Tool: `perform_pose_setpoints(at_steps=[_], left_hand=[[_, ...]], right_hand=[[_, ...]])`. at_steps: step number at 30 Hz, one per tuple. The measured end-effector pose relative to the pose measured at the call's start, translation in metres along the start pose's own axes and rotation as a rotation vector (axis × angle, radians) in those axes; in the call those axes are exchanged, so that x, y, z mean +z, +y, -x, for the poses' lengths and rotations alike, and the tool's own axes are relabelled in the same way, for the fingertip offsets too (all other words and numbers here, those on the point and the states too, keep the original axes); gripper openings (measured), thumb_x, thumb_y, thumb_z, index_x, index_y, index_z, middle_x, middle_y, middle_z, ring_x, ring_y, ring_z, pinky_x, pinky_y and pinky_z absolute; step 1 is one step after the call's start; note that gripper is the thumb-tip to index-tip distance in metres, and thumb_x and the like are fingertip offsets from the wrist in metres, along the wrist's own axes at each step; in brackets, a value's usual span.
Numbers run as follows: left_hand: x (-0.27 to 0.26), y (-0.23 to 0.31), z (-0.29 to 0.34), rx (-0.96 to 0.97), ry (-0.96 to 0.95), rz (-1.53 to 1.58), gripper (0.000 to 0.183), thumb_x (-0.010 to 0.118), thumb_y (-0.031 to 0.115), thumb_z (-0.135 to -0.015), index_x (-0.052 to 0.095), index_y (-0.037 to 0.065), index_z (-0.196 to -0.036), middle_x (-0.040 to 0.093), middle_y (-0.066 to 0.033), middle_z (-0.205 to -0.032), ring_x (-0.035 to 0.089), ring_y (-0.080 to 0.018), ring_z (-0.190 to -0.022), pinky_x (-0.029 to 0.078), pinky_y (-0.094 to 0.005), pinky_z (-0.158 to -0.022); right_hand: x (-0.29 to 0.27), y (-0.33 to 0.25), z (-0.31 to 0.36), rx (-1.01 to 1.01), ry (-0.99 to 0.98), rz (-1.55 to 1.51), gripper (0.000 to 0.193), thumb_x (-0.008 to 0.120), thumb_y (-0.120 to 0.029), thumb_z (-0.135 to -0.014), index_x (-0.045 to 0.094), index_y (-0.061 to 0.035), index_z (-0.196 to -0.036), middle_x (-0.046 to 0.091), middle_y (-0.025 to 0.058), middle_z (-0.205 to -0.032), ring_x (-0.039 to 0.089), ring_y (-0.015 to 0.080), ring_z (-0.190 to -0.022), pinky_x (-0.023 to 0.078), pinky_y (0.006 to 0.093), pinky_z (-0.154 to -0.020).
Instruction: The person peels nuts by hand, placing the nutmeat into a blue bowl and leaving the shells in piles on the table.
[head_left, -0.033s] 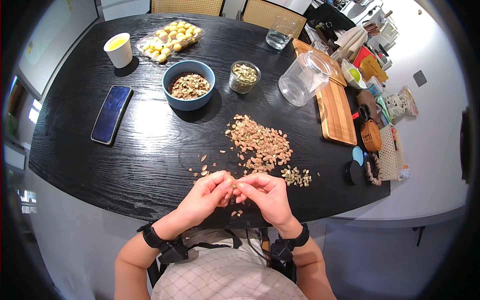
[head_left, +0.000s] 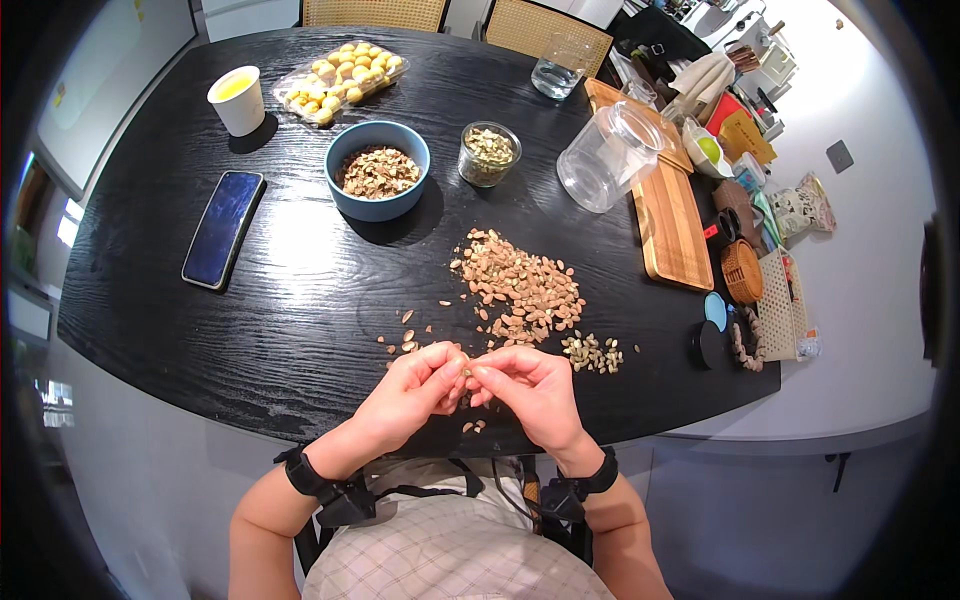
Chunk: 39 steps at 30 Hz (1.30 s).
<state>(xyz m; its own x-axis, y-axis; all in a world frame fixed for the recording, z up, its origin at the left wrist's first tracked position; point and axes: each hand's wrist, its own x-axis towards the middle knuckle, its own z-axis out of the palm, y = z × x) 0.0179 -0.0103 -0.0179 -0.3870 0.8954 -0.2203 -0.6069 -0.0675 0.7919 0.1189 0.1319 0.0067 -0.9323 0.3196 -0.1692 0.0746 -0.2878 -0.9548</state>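
My left hand (head_left: 412,388) and my right hand (head_left: 537,392) meet over the near edge of the table, thumbs and fingertips pinched together. Between them is a small greenish seed (head_left: 467,373), mostly covered by the fingers. Just beyond lies a broad pile of brown-shelled seeds (head_left: 522,290). A smaller heap of greenish shelled kernels (head_left: 592,354) sits to the right of my right hand. A few loose shells (head_left: 408,337) are scattered by my left hand. The blue bowl (head_left: 360,207) holds brown shell pieces, and a glass jar (head_left: 484,172) contains pale green kernels.
On the dark table (head_left: 130,300) lie a phone (head_left: 222,230), a paper cup (head_left: 239,108) and a clear box of yellow round pieces (head_left: 340,82). A water glass (head_left: 556,78), a clear jar (head_left: 603,165) and a wooden tray (head_left: 676,230) stand at the right, near a woven basket (head_left: 785,310).
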Motion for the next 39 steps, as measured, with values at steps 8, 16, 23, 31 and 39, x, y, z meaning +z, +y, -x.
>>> perform_pose_setpoints(at_steps=[8, 16, 23, 31, 39], left_hand=[[-0.001, 0.0, 0.003, -0.036, -0.02, 0.061, 0.024, 0.046, 0.025, -0.1, 0.05, 0.009, -0.082, 0.047, 0.0037, -0.071, 0.039, -0.0046, -0.061, 0.033, -0.0196, -0.055], [0.001, 0.0, 0.002, 0.25, 0.224, -0.611, 0.02, 0.047, 0.015, -0.099, 0.052, 0.003, -0.083, 0.049, 0.003, -0.07, 0.042, -0.0047, -0.061, 0.036, -0.0216, -0.054], [0.006, 0.002, 0.001, 0.497, 0.264, -0.854, 0.01, 0.053, 0.004, -0.091, 0.053, -0.002, -0.084, 0.051, -0.0101, -0.07, 0.049, -0.0214, -0.062, 0.04, -0.0314, -0.056], [0.006, 0.003, 0.002, 0.478, 0.247, -0.874, 0.008, 0.053, 0.002, -0.09, 0.052, -0.003, -0.083, 0.051, -0.0143, -0.071, 0.052, -0.0291, -0.063, 0.041, -0.0359, -0.058], [-0.008, 0.017, 0.008, 0.535, 0.391, -1.037, 0.008, 0.06, 0.001, -0.085, 0.055, -0.002, -0.08, 0.05, -0.0117, -0.07, 0.051, -0.0256, -0.056, 0.04, -0.0332, -0.052]], right_hand=[[-0.003, 0.003, -0.002, 0.03, -0.048, -0.024, 0.012, 0.062, 0.002, -0.087, 0.064, 0.0068, -0.097, 0.066, 0.0127, -0.09, 0.066, 0.0149, -0.077, 0.057, 0.0264, -0.069], [-0.003, 0.004, -0.001, -0.01, 0.04, 0.106, 0.01, 0.061, 0.002, -0.087, 0.066, 0.0045, -0.095, 0.063, 0.0088, -0.094, 0.063, 0.0129, -0.079, 0.056, 0.0258, -0.068], [0.001, 0.008, -0.002, 0.013, 0.05, 0.135, 0.008, 0.063, -0.001, -0.087, 0.065, 0.0037, -0.093, 0.063, 0.0067, -0.092, 0.061, 0.0105, -0.077, 0.054, 0.0239, -0.067], [-0.006, 0.005, 0.002, 0.044, 0.043, 0.185, 0.006, 0.064, -0.002, -0.086, 0.064, 0.0023, -0.091, 0.063, 0.005, -0.089, 0.058, 0.0079, -0.071, 0.049, 0.0205, -0.064], [-0.081, -0.019, 0.018, -0.2, 0.554, 0.908, 0.006, 0.067, -0.002, -0.082, 0.065, 0.0018, -0.079, 0.06, -0.0002, -0.074, 0.051, 0.0038, -0.064, 0.042, 0.0197, -0.059]])
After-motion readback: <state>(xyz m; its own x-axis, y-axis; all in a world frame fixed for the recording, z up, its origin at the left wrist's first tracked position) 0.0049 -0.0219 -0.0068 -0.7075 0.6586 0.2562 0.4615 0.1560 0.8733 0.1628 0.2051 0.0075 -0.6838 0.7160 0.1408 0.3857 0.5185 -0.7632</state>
